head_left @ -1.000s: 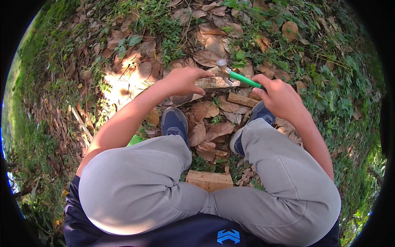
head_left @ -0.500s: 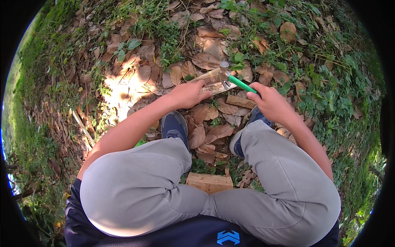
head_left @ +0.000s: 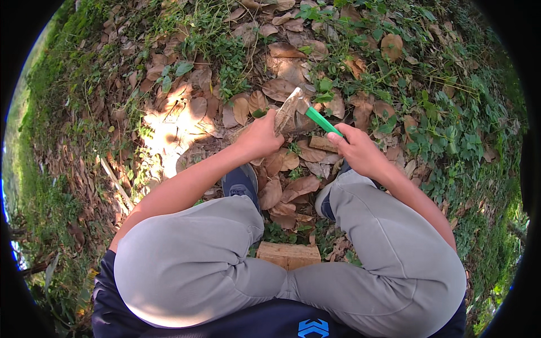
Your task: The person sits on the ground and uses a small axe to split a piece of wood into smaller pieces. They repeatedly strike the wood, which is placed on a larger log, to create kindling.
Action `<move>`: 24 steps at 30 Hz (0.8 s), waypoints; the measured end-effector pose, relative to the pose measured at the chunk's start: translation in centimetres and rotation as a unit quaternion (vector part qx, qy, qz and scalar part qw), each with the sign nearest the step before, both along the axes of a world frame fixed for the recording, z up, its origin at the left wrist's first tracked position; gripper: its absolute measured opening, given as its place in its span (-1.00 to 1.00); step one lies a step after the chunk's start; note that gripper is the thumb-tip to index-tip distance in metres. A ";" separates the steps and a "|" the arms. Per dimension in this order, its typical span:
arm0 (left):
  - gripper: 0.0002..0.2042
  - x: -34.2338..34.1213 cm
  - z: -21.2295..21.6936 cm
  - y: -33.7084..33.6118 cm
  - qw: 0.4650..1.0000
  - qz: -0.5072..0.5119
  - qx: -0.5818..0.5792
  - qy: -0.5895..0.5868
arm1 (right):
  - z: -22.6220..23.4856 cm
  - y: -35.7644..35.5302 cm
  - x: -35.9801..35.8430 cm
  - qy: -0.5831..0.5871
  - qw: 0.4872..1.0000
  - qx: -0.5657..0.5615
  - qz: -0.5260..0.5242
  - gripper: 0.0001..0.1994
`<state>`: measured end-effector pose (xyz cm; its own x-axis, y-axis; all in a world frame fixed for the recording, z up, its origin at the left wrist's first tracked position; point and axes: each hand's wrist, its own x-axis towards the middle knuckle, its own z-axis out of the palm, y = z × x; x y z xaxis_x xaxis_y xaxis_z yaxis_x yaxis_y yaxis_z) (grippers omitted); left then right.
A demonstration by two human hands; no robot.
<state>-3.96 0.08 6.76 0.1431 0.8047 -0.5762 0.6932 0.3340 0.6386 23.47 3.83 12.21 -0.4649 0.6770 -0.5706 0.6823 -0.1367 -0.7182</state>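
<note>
My left hand (head_left: 261,137) is closed around the near end of a short, rough wooden board (head_left: 287,111). The board is tipped up on edge, pointing away from me. In my right hand (head_left: 362,150) is a claw hammer (head_left: 322,120), gripped by its green handle with the thumb along it. Its metal head meets the board's right side near the far end and is partly hidden by it. Whether a nail is in the board cannot be made out.
Below the hammer, a small wood piece (head_left: 323,143) lies by my right shoe. A cut wooden block (head_left: 288,255) sits between my legs. Dry leaves (head_left: 280,89) and green plants (head_left: 445,121) cover the ground. A thin stick (head_left: 115,181) lies to the left.
My left hand has turned the board from nearly flat to on edge. The hammer has shifted slightly left and rotated, its head now against the board's side.
</note>
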 end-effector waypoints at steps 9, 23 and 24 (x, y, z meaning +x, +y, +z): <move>-0.63 -1.4 -0.8 -0.1 0.989 0.062 0.120 -0.067 | 2.9 0.8 -1.1 -0.022 0.971 -0.231 -0.061 -0.66; -0.62 0.8 -1.3 -2.0 0.985 0.017 0.152 -0.085 | 0.5 1.5 2.4 -0.097 0.986 -0.094 0.093 -0.46; -0.62 1.0 -1.4 -2.1 0.985 0.018 0.149 -0.087 | 0.7 1.6 2.6 -0.098 0.985 -0.099 0.098 -0.47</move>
<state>-2.93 -2.06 5.39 0.1864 0.9411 -0.2823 0.5554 0.1361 0.8204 26.04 5.44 12.90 -0.4431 0.4521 -0.7741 0.8326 -0.1125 -0.5423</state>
